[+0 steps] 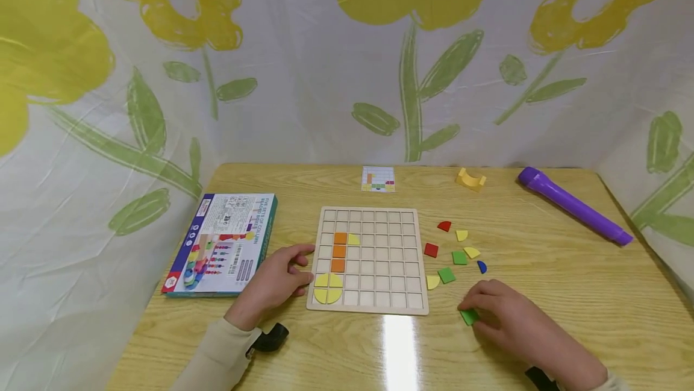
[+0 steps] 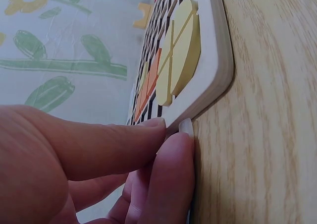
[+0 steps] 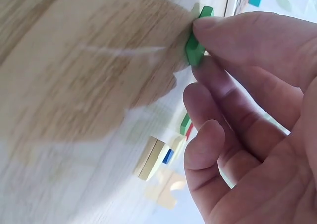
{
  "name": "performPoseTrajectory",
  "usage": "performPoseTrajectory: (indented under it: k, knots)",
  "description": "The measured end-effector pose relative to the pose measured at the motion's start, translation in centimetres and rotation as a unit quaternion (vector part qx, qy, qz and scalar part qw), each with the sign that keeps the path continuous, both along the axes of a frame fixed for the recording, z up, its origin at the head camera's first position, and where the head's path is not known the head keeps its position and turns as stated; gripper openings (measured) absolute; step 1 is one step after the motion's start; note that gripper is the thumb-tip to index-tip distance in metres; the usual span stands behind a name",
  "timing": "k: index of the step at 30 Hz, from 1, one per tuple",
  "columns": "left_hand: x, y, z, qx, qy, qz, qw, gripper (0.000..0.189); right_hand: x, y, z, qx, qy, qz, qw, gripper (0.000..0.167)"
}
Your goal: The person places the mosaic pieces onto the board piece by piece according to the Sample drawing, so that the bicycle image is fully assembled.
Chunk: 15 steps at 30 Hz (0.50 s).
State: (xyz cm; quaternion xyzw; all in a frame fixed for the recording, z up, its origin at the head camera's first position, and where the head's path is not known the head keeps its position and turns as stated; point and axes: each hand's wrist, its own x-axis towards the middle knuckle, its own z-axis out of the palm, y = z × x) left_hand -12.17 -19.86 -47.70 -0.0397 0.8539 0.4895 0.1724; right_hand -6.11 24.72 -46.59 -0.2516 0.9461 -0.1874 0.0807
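Observation:
A wooden grid board (image 1: 379,311) lies flat, with three orange squares (image 1: 338,252) in a column. Next to the top one sits a yellow quarter circle (image 1: 353,240), and several yellow quarters form a circle (image 1: 328,288) at the lower left. My left hand (image 1: 282,279) rests at the board's left edge; its thumb and fingertips touch the rim, as the left wrist view also shows. Right of the board, my right hand (image 1: 506,319) pinches a green square tile (image 3: 198,38) between thumb and finger, tilted close to the tabletop.
Between board and right hand lie loose green squares (image 1: 459,258), a red square (image 1: 431,250), a red quarter (image 1: 444,226), yellow quarters (image 1: 472,252) and a blue half circle (image 1: 482,267). A pattern card (image 1: 378,179), yellow arch (image 1: 470,179), purple tube (image 1: 575,205) and box (image 1: 222,246) surround them.

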Motion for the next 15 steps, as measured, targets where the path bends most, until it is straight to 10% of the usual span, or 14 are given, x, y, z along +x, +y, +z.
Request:
performPoseTrajectory:
  k: [15]
  knots:
    - [0.0,-0.1,0.0,0.001,0.003,-0.004,1.0000,0.057,-1.8,-2.9,0.1,-0.063,0.029,0.030,0.9971,0.024]
